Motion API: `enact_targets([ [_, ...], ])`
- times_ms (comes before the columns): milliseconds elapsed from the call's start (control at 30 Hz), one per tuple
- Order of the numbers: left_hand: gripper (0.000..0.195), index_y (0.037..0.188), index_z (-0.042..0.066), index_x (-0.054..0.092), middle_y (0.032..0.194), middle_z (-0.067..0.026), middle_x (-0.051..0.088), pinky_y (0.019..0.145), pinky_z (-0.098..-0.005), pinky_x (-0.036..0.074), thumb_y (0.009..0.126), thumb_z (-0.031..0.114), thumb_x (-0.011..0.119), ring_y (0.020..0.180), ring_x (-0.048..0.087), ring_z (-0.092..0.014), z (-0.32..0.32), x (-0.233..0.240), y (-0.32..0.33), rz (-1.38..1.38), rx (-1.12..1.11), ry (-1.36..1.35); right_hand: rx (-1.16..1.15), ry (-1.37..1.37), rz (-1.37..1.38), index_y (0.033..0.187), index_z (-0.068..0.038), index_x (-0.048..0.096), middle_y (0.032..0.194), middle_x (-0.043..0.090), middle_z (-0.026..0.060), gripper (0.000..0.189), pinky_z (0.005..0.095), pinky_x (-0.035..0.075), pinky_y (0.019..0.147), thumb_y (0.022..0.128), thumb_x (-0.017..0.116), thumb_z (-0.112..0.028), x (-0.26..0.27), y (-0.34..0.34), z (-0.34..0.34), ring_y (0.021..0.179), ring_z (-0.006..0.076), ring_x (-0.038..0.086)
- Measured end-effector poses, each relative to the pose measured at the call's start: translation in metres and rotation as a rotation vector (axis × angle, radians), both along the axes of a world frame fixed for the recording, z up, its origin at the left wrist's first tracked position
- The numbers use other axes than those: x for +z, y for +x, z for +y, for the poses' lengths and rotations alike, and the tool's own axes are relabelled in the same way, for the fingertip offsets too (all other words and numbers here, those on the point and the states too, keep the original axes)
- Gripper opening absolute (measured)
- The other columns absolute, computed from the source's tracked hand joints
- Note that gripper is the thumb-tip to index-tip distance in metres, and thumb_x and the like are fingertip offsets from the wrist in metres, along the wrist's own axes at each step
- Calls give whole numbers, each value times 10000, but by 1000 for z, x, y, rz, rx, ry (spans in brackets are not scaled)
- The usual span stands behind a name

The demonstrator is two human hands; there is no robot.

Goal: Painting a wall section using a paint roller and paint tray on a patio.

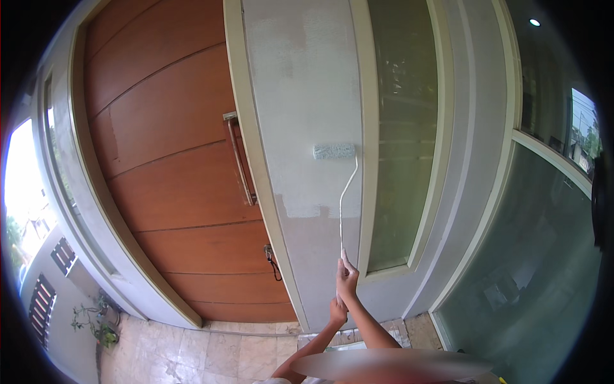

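Note:
Both my hands grip the handle of a paint roller, one above the other. My right hand (347,278) is the upper one, near the base of the bent metal rod; my left hand (338,311) closes around the handle's lower end. The fuzzy roller cover (334,151), wet with pale paint, lies level against the wall panel (307,177) between the door and a tall window. Pale paint covers the panel's upper part, streaky near the top. Its lower edge is ragged, above a duller grey surface.
Left of the panel stands a brown wooden door (182,192) with a metal pull handle (241,161) and keys in its lock. A cream-framed window (405,144) borders the right side. Below are cardboard and a partly hidden tray; potted plants (108,326) stand at lower left.

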State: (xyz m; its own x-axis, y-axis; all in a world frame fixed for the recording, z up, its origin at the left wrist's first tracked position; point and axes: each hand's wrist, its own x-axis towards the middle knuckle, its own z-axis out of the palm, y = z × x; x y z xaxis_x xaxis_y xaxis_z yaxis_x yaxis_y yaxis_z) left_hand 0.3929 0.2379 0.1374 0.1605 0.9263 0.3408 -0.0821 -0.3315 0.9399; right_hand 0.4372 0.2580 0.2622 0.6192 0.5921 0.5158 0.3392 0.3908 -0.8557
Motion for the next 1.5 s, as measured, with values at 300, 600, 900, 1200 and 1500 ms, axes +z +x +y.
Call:
enact_targets([
  [300,445,688,-13,434,592,-18,451,440,-251,298,897,334,250,540,363,-67,91,246,35,-125,-222,209,30,335,-134,1116,-82,495,504,254,-73,310,214,207,374,809,476,-115,234,29,63,433,29,226],
  [600,419,844,-65,462,661,-84,492,548,-281,372,896,297,258,612,407,-118,80,211,43,-109,-258,153,12,267,-112,1115,-79,495,498,291,-48,307,217,226,381,814,475,-132,194,39,58,447,28,244],
  [900,444,745,-44,473,528,-74,484,448,-298,389,888,306,239,479,463,-132,4,61,7,-28,-168,44,-70,153,-102,1120,-75,487,496,246,-29,313,200,228,384,808,477,-87,34,15,12,448,44,249],
  [1200,529,593,15,398,446,-31,402,354,-264,309,884,411,202,385,375,-97,73,300,61,-208,-247,377,-73,363,-216,1122,-133,496,478,232,-36,311,225,218,369,812,465,-116,271,56,55,422,49,216],
  [1500,350,800,-67,471,734,-234,526,633,-382,381,869,221,285,703,507,-286,85,127,51,-3,-131,240,-85,288,-133,1124,-134,490,520,249,24,312,215,268,407,814,468,-111,138,38,45,487,56,252],
])
